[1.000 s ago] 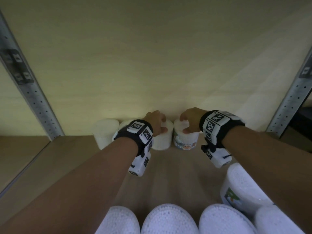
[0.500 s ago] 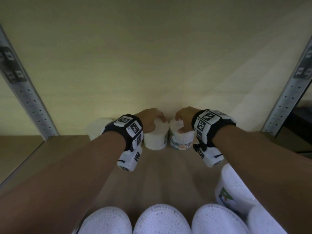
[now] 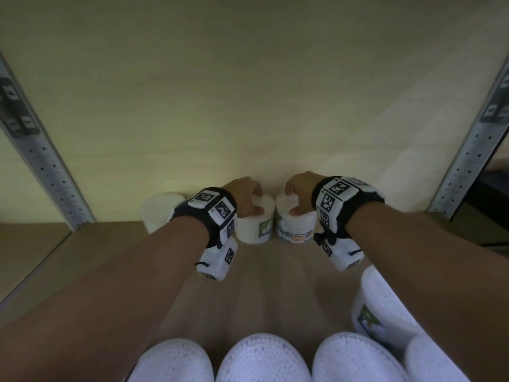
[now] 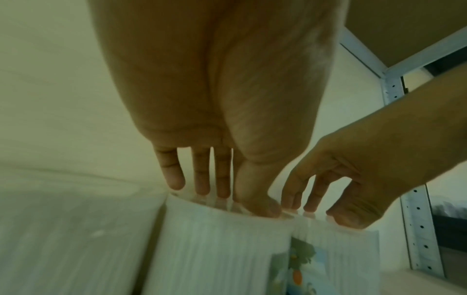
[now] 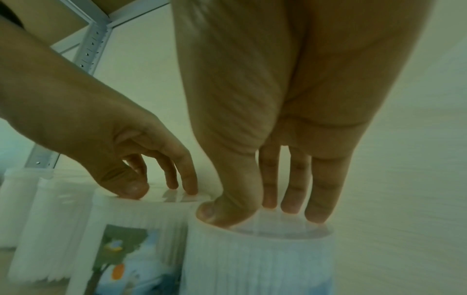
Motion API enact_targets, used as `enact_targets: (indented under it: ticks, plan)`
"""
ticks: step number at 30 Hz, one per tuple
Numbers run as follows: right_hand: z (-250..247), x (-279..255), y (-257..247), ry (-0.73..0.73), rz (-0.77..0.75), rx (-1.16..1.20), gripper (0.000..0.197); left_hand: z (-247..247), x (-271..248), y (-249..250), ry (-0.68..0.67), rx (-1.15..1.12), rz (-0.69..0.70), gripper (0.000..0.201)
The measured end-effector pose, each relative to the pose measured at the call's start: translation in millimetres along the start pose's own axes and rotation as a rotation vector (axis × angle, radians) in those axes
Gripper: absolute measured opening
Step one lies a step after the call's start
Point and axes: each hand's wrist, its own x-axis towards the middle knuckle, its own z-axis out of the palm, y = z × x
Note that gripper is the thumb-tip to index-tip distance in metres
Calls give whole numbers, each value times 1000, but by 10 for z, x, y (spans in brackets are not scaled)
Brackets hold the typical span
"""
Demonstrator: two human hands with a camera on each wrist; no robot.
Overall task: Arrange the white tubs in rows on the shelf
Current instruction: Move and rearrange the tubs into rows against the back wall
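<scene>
Two white tubs stand side by side against the back wall of the shelf [image 3: 275, 285]. My left hand [image 3: 254, 199] grips the left tub [image 3: 254, 224] from above, thumb on the near rim and fingers over the far rim. Beside it, my right hand [image 3: 292, 201] grips the "cotton buds" tub [image 3: 296, 226] the same way. In the left wrist view my left hand [image 4: 232, 199] sits on the lid of its tub [image 4: 215, 249]. The right wrist view shows my right hand [image 5: 252, 213] on its tub [image 5: 257, 263], with the left tub [image 5: 141, 215] touching it.
Another white tub [image 3: 158, 210] stands at the back left, partly hidden by my left wrist. A row of white tubs [image 3: 263, 359] lines the front edge, and one more tub [image 3: 380, 307] stands at the right. Perforated metal uprights [image 3: 46, 166] [image 3: 468, 150] frame the bay.
Both hands stay on the same two tubs at the back wall. The tubs have barely shifted, and the head view has moved a little.
</scene>
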Motion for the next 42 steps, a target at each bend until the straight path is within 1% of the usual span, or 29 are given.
enact_targets:
  ticks: [2,4,5,6,7,9,10,11,13,15,17,23,25,27,29,31,33,35,38,42]
  plan:
    - [-9,2,6,-2,-1,1,59,-56,-13,6,-69,-13,39,51]
    - [-13,3,1,-2,-1,16,55,-105,-31,27,-127,-32,83,56]
    - [-4,-10,3,-7,3,28,54,-119,-42,38,-136,-50,103,60]
    - [-3,-17,7,-12,7,39,54,-119,-54,51,-126,-74,102,60]
    - [1,-26,8,-1,10,47,53,-106,-57,59,-94,-97,86,56]
    - [-3,-50,20,33,10,74,53,-68,-29,66,5,-93,34,42]
    - [-17,-64,14,25,6,78,54,-43,-15,74,45,-66,-3,39]
    - [-25,-72,19,15,5,81,55,-14,-1,79,71,-30,-40,42]
    - [-33,-73,15,20,3,89,57,51,9,98,77,41,-94,52]
    - [-47,-90,-1,24,-15,83,57,91,19,100,91,79,-97,55]
    - [-48,-89,-1,17,-16,85,55,97,25,95,102,73,-75,52]
    - [-9,-105,27,36,-26,90,54,26,2,46,-2,-20,4,43]
    - [-8,-100,17,39,-24,85,55,-25,-1,32,-64,-34,41,47]
    - [-3,-92,9,30,-15,90,55,-80,-12,35,-96,-54,68,54]
    - [1,-92,14,37,-13,91,56,-86,-25,50,-63,-74,51,50]
    - [11,-93,21,47,-12,87,56,-37,-35,67,12,-22,-8,42]
    - [8,-95,17,50,-5,80,56,28,-27,58,35,60,-61,49]
    - [-3,-69,11,18,-2,80,55,62,-13,42,56,91,-60,52]
    - [-9,-32,44,14,-5,111,55,63,-3,43,95,84,-44,50]
    - [16,-18,79,28,-9,164,62,58,-24,62,112,90,-31,48]
